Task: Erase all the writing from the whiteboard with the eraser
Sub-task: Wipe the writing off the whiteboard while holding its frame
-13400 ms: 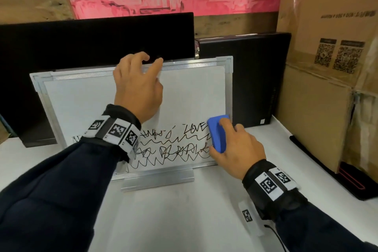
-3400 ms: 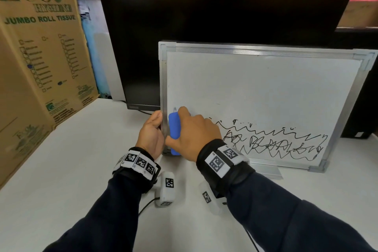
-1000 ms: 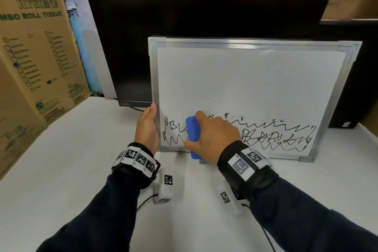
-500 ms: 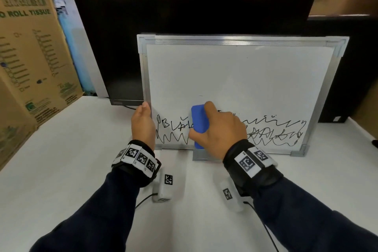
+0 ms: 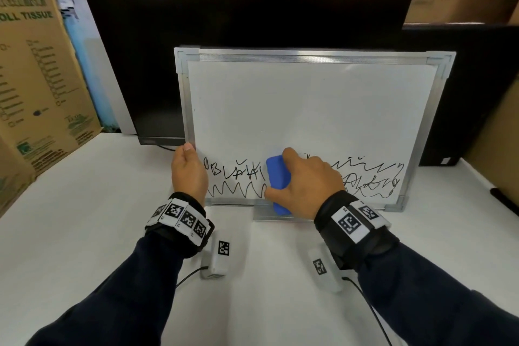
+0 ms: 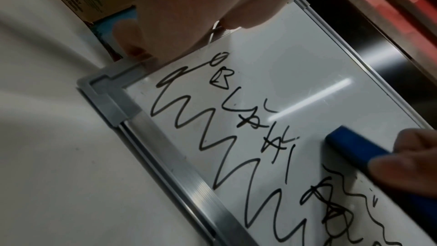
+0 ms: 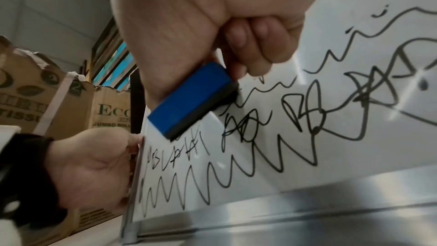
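The right hand (image 5: 304, 182) grips the blue eraser (image 5: 277, 180) against the whiteboard (image 5: 309, 98), hiding part of the black writing (image 5: 236, 174); the left hand (image 5: 187, 170) clasps the frame's left edge before a dark monitor (image 5: 238, 14) and a cardboard box (image 5: 33, 64).

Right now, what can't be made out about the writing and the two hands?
- Writing under the right hand and the eraser: covered in the head view.
- Left hand fingers behind the whiteboard frame: hidden in every view.
- Eraser's felt contact with the board: blurred in the right wrist view.
- Scribbled words: illegible.
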### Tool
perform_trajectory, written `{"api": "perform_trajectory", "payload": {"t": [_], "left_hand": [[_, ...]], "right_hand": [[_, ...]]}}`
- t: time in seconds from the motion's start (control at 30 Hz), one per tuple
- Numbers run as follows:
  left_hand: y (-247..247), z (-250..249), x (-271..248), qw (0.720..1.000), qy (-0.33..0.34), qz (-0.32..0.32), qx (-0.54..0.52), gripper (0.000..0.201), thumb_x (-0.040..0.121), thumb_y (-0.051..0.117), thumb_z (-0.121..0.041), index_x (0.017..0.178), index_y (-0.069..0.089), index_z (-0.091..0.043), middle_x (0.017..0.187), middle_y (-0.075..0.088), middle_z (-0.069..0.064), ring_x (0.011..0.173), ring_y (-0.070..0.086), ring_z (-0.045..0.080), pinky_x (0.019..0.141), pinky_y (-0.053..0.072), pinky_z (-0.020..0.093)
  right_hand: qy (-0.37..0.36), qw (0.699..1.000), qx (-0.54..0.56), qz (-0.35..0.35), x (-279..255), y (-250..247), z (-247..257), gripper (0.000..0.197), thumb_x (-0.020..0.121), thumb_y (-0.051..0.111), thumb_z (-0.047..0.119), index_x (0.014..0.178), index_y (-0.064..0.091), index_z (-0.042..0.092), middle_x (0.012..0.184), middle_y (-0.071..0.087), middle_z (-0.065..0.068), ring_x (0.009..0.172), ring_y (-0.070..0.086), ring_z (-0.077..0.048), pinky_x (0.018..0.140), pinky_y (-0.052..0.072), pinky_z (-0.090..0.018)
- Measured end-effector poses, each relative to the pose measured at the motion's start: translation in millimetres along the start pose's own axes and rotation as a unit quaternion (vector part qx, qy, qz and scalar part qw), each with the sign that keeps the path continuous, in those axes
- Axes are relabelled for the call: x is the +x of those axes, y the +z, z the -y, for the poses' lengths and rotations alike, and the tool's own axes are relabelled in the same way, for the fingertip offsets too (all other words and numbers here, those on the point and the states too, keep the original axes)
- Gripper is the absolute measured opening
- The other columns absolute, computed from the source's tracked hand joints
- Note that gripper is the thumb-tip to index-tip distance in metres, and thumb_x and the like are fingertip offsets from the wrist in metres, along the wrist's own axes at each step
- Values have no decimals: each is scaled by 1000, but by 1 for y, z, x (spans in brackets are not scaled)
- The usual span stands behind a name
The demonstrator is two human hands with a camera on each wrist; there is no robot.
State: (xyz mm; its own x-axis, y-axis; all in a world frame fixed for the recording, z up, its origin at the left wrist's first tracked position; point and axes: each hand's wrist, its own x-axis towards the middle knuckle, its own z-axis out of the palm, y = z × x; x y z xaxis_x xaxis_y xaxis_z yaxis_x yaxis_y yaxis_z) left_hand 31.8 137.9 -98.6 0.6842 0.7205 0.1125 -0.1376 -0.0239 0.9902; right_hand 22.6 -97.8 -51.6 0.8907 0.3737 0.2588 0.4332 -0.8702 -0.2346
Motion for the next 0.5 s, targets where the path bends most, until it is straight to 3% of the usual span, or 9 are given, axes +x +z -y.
{"api": "perform_trajectory", "payload": {"t": [0.13,0.23,0.3,0.37,0.5], "left_hand": [[2,-11,-7,999,14,-40,24,31,108,36,-33,126,55,-18,115,62,-2,108,59,18,103,48,40],[4,-21,-12,995,62,-57,49,37,107,42,-29,144,43,-23,118,58,-1,106,62,21,97,53,42],[6,-26,-18,993,83,-53,68,51,105,46,-28,153,31,-28,136,46,4,117,57,24,105,49,48],[10,-31,-26,980,137,-58,132,62,102,49,-26,158,23,-31,153,27,7,135,41,27,115,36,53],[15,-43,-42,929,281,-26,239,64,93,53,-21,154,34,-29,160,17,11,146,22,30,116,24,60]], "right_hand": [[22,997,33,-73,3,-6,-7,52,74,58,65,99,28,30,76,54,2,68,55,-29,60,45,-34],[18,1000,5,-23,-1,-4,-13,53,74,58,65,102,31,30,83,56,1,71,57,-28,62,48,-34],[9,1000,-17,7,-4,0,-16,53,73,60,66,98,31,30,83,54,2,72,56,-26,60,44,-32],[7,1000,-2,-10,-6,0,-19,52,72,61,66,96,31,31,80,54,4,71,56,-27,60,44,-32],[39,996,26,-81,-5,-6,-29,54,73,57,69,101,28,31,78,57,2,70,58,-30,63,51,-36]]}}
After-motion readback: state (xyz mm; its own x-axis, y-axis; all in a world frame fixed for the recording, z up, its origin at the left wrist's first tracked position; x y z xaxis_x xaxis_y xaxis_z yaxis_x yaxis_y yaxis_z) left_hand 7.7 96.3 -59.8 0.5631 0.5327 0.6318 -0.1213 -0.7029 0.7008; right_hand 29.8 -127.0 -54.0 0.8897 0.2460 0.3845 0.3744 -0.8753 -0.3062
